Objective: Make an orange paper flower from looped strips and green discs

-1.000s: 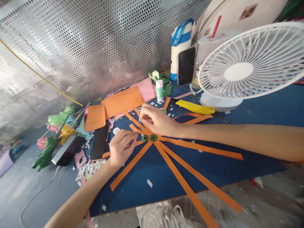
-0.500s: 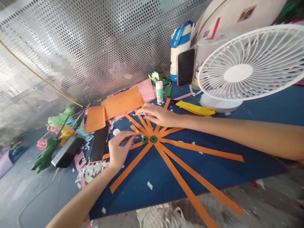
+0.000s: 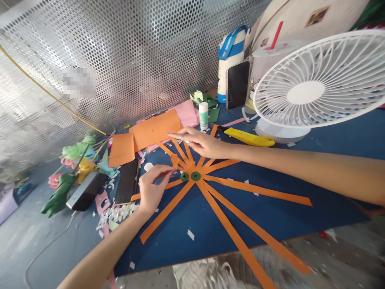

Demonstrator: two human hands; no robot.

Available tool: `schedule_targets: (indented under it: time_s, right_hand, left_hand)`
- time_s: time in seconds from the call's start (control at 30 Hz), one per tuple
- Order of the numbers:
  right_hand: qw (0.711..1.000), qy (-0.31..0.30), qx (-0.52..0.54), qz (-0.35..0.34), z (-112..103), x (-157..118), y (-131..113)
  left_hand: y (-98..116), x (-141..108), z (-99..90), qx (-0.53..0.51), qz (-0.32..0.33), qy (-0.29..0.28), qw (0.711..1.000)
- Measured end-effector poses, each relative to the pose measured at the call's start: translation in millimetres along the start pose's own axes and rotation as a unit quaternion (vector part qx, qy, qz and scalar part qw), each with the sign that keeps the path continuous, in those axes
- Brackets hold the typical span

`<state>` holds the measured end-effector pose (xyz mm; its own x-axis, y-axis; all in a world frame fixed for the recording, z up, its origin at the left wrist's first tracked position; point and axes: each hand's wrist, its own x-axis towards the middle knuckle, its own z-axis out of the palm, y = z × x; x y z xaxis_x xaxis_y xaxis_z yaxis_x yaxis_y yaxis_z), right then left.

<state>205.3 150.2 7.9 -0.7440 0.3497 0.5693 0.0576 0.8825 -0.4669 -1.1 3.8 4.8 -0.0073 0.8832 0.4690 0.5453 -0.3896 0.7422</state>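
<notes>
Long orange paper strips (image 3: 225,226) fan out on the blue board, joined at a centre. Two green paper discs (image 3: 195,176) with dark middles lie side by side there. My left hand (image 3: 154,188) is closed in a pinch at the left of the discs. Between its fingertips is the end of a short curled orange paper strip (image 3: 175,161). My right hand (image 3: 202,143) hovers over the far strips, index finger stretched left towards a large orange sheet (image 3: 156,127). A small white bit shows by its thumb; I cannot tell whether it is held.
A glue stick (image 3: 203,115) and yellow utility knife (image 3: 249,137) lie beyond my right hand. A white fan (image 3: 306,92), propped phone (image 3: 238,85) and bottle (image 3: 228,68) stand behind. Leftward are a flat phone (image 3: 126,181), paper scraps (image 3: 116,214) and paper flowers (image 3: 60,192).
My right index finger has straightened and reaches further left. The short orange strip at my left fingertips has turned more upright. My left hand has hardly moved.
</notes>
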Motion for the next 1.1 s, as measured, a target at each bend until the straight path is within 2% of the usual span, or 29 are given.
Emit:
schedule_targets:
  time_s: [0.13, 0.3, 0.43, 0.63, 0.7, 0.83, 1.1]
  right_hand:
    - [0.999, -0.01, -0.029, 0.008, -1, -1, -2]
    - [0.994, 0.027, -0.11, 0.004, -4, -5, -9]
    - [0.988, 0.067, -0.132, -0.039, -10, -5, -17]
    - [0.982, 0.059, -0.089, -0.159, -11, -5, -13]
    - [0.98, 0.049, -0.078, -0.177, -9, -7, -10]
    - [0.983, 0.019, -0.059, -0.172, -5, -11, -6]
    - [0.988, 0.008, -0.061, -0.139, -7, -9, -8]
  left_hand:
    - [0, 1, 0.4, -0.002, -0.002, -0.001, 1.0]
    - [1, 0, 0.3, -0.004, -0.006, -0.003, 1.0]
    - [-1, 0, 0.3, -0.006, -0.005, -0.003, 1.0]
    - [-2, 0, 0.8, -0.012, -0.003, 0.001, 1.0]
    - [-2, 0, 0.8, -0.012, 0.001, 0.0, 1.0]
    - [-2, 0, 0.8, -0.016, 0.004, -0.002, 1.0]
    - [-1, 1, 0.5, -0.012, 0.016, 0.0, 1.0]
